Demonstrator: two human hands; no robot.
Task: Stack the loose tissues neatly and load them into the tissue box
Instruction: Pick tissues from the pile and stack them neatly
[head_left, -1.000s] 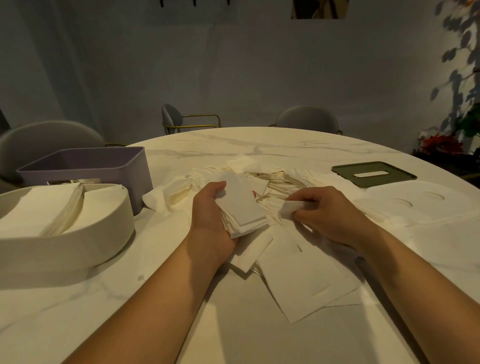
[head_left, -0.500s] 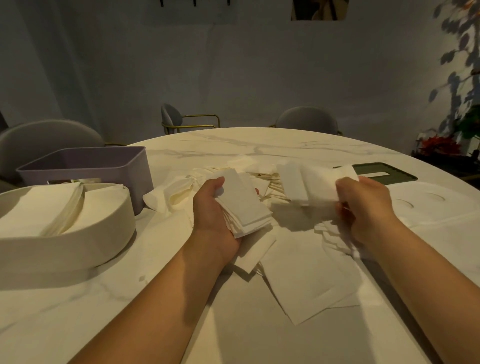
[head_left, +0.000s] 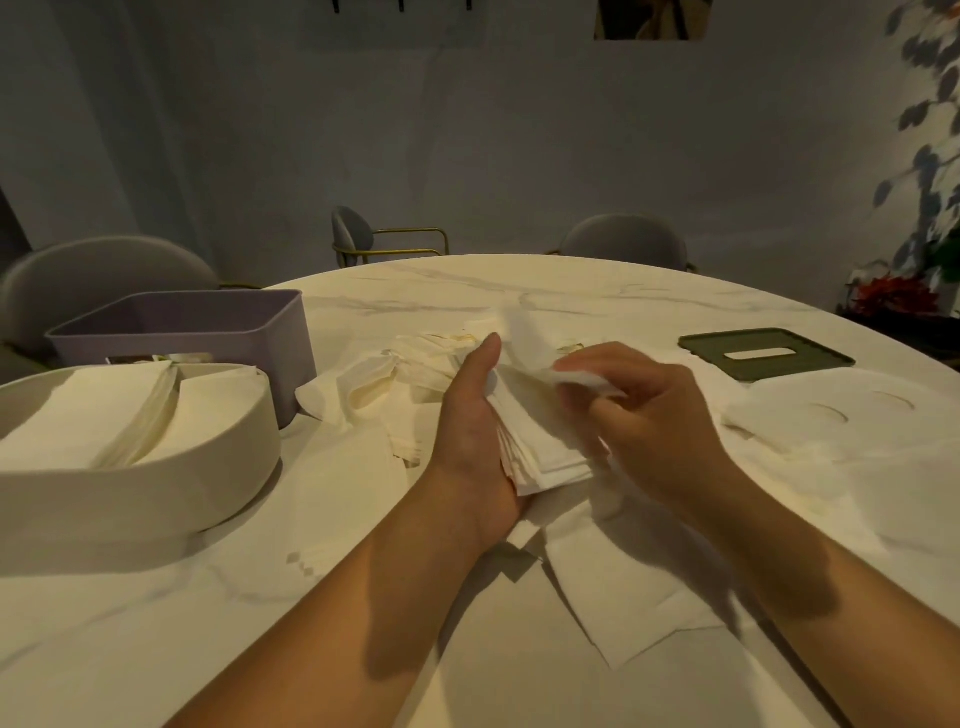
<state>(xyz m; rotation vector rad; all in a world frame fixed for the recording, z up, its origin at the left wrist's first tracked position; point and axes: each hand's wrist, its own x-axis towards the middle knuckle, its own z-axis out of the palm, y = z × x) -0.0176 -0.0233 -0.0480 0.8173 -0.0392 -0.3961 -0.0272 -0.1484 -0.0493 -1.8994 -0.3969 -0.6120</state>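
**A:** How far along is the tidying?

**B:** Around the middle, I'd judge. The left hand (head_left: 467, 436) holds a stack of tissues (head_left: 545, 447) in its palm, just above the marble table (head_left: 597, 296). The thumb is straight up along the stack's left edge. The other fingers are hidden beneath it, presumably wrapped under.

**A:** And the other hand?

**B:** The right hand (head_left: 654, 421) is blurred, but thumb and fingertips are pinched together on one folded tissue (head_left: 579, 376). It is right at the top of the stack (touching it or just short of it, the blur won't let me say).

**A:** What looks finished?

**B:** The cream tissue box (head_left: 156, 488), near the table's left edge, already has folded tissues lying in it in two sloping bundles. A purple box (head_left: 218, 332) stands close behind it, and I cannot make out what it holds.

**A:** What remains?

**B:** Plenty. Loose tissues (head_left: 431, 358) lie heaped just beyond the hands. Flat sheets (head_left: 639, 597) are spread on the table under and in front of the wrists. All of that needs gathering, and the stack in hand has not yet gone into a box. A green lid (head_left: 701, 347) lies well off to the right, apart from both boxes, so closing up looks outstanding too.
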